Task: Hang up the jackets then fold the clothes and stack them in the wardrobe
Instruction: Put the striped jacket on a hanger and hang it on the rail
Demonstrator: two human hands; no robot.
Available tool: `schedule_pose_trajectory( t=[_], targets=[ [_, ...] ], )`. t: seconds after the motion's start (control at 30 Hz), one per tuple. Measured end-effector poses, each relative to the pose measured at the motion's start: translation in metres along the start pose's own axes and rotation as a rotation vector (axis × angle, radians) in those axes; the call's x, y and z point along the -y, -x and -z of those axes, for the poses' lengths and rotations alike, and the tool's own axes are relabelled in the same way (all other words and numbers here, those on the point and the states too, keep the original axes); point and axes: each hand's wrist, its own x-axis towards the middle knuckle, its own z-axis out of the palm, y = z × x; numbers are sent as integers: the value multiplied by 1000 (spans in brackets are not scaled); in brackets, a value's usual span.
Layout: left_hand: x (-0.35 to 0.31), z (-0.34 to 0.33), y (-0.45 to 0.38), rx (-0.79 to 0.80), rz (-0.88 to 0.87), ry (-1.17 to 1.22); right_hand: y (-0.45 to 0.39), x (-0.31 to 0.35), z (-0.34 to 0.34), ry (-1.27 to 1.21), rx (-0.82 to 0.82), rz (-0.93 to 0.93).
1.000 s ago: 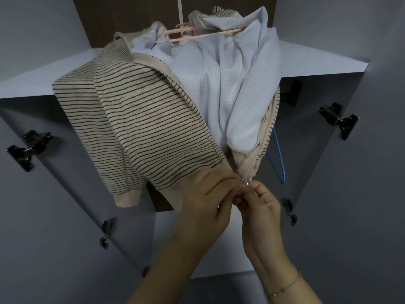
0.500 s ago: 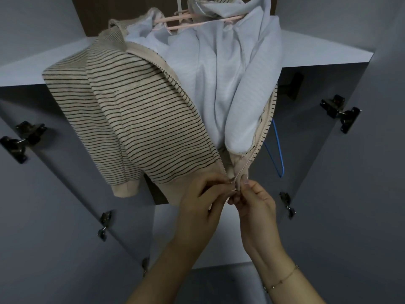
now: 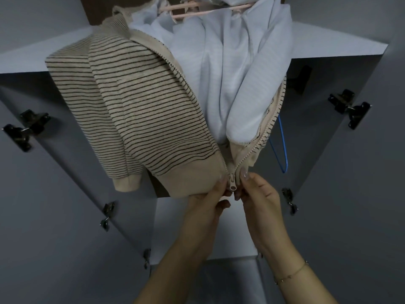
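Note:
A beige jacket with thin dark stripes [image 3: 140, 119] hangs on a pink hanger [image 3: 197, 9] inside the wardrobe, its white lining [image 3: 230, 73] open to view. The two zipper edges meet at the hem, where the beige zipper slider [image 3: 232, 182] sits. My left hand [image 3: 208, 202] pinches the hem band on the left side of the zipper. On the right side my right hand [image 3: 258, 194] pinches the zipper's bottom end. A thin bracelet circles my right wrist.
The white wardrobe shelf [image 3: 328, 47] runs behind the jacket. A blue hanger [image 3: 282, 148] hangs behind the jacket's right edge. Both grey wardrobe doors stand open at left [image 3: 43, 194] and right [image 3: 361, 183], with dark metal hinges [image 3: 348, 106] on them.
The two zipper ends have been joined and the slider now sits on both sides at the hem. My hands stayed at the hem; the view moved closer and tilted down a little.

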Motion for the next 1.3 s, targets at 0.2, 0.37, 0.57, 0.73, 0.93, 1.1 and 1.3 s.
schedule_pose_trajectory(
  t=[0.2, 0.37, 0.57, 0.73, 0.93, 1.1, 1.3],
  targets=[
    [-2, -2, 2, -135, -126, -170, 1, 3, 2, -77, 121, 21],
    [-10, 0, 5, -151, -200, -338, 1, 4, -1, -9, 41, 36],
    [-17, 4, 3, -113, -381, -607, 1, 4, -12, -69, -47, 1],
    [-29, 14, 4, 19, -214, -600, -4, 4, -13, -18, -29, -37],
    [-48, 27, 21, 236, -308, -654, -9, 8, -5, 8, 8, -53],
    [-48, 20, 7, 118, -999, -1252, -7, 6, -6, -26, 24, -64],
    [-46, 15, -7, 100, -1089, -1240, -7, 4, -6, 6, -12, -2]
  ],
)
